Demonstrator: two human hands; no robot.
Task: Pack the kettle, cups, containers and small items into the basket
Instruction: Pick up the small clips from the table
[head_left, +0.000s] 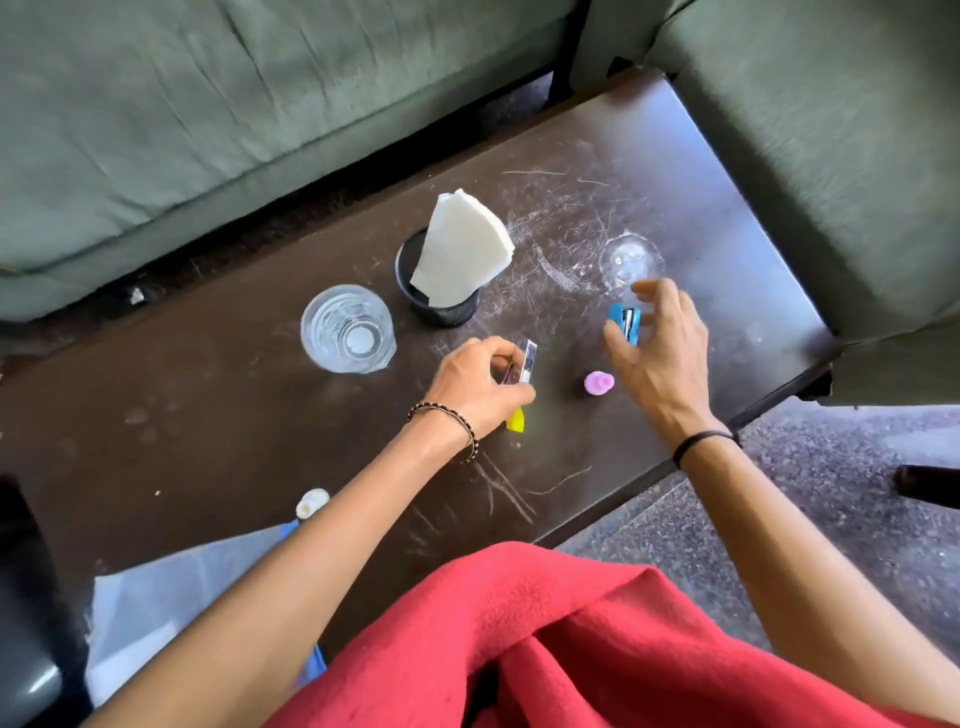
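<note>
My left hand (480, 384) pinches a small silver item (523, 364) just above the dark table (208, 415); a yellow piece (516, 420) shows under the hand's heel. My right hand (660, 353) hovers with spread fingers over a small blue stapler (625, 323), not gripping it. A pink cap (599, 383) lies between the two hands. A clear glass (347, 328) stands to the left. A second clear glass (631, 260) stands beyond my right hand. No basket or kettle is in sight.
A black mesh cup (441, 301) holds white napkins (462, 249) at mid-table. A small white item (311, 501) and a clear plastic sheet (171, 597) lie at the near left. Green sofa cushions (208, 130) border the table's far and right sides. Red cloth (519, 639) covers my lap.
</note>
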